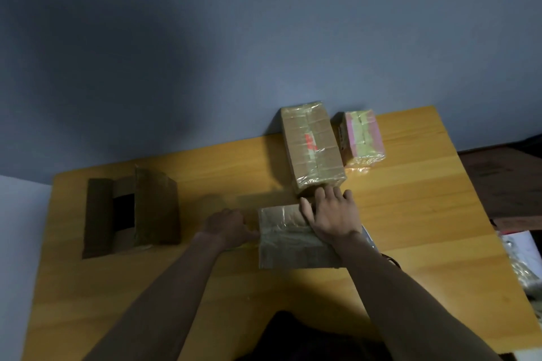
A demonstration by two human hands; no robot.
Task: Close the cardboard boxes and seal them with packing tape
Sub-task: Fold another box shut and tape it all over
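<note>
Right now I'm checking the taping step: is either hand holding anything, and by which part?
The right hand presses flat on top of the near cardboard box, at its far right corner. The left hand touches the box's left edge; its fingers are hidden, so a grip cannot be told.

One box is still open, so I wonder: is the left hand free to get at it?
Probably yes: the left hand sits between the open box and the taped box, with only bare table between them.
</note>
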